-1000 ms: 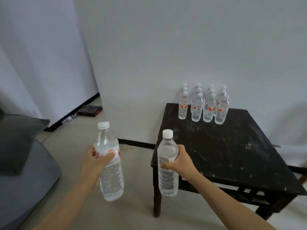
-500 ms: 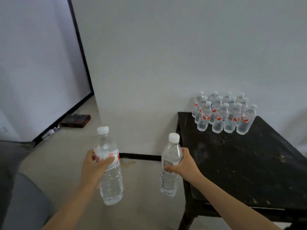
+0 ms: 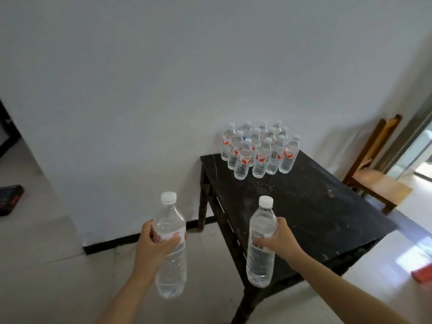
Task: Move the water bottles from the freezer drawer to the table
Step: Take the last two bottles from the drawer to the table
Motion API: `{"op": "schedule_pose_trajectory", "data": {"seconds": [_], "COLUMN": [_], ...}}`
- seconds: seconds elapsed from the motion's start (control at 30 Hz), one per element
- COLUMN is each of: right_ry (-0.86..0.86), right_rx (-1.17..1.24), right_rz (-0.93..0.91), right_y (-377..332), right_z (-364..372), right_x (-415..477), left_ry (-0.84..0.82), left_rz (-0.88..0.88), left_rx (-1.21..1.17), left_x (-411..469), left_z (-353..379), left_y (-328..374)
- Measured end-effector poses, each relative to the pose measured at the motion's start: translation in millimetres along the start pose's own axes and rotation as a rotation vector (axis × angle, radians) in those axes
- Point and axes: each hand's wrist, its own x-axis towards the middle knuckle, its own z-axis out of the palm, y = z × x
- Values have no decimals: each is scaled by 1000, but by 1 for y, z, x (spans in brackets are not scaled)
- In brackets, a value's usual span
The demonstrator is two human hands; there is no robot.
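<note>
My left hand [image 3: 154, 247] grips a clear water bottle [image 3: 170, 272] with a white cap and a red label, held upright over the floor left of the table. A second clear bottle [image 3: 260, 258] stands upright in the grip of my right hand [image 3: 278, 238], above the near left edge of the black table [image 3: 315, 206]. Several water bottles [image 3: 258, 152] with red labels stand in a tight cluster at the table's far corner against the white wall. The freezer drawer is out of view.
A wooden chair [image 3: 376, 174] stands right of the table near a bright doorway. A dark flat object [image 3: 9, 198] lies on the floor at far left. A red thing [image 3: 424, 273] lies on the floor at the right edge. Pale tiled floor surrounds the table.
The view has swung right and nearer to the table. Both hands carried their bottles along; the right bottle now hangs over the table's near edge. The chair has come into view.
</note>
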Motion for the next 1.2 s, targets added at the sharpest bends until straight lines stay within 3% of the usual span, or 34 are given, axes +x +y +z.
{"op": "schedule_pose_trajectory", "data": {"seconds": [0.67,1.0,1.2], "right_ry": [297,444,416], "right_rx": [107,179,182], "right_rz": [229,112,201], "right_y": [43,14,23], "right_z": [-62,-87,-76], "right_x": [247,355,393], "left_ry": [-343,-512,-593], "left_rz": [59,97,129], "left_rx": [208,231,251], "left_x": [254,340,376], "left_z": [227,269,297], "left_y": [13,3,1]}}
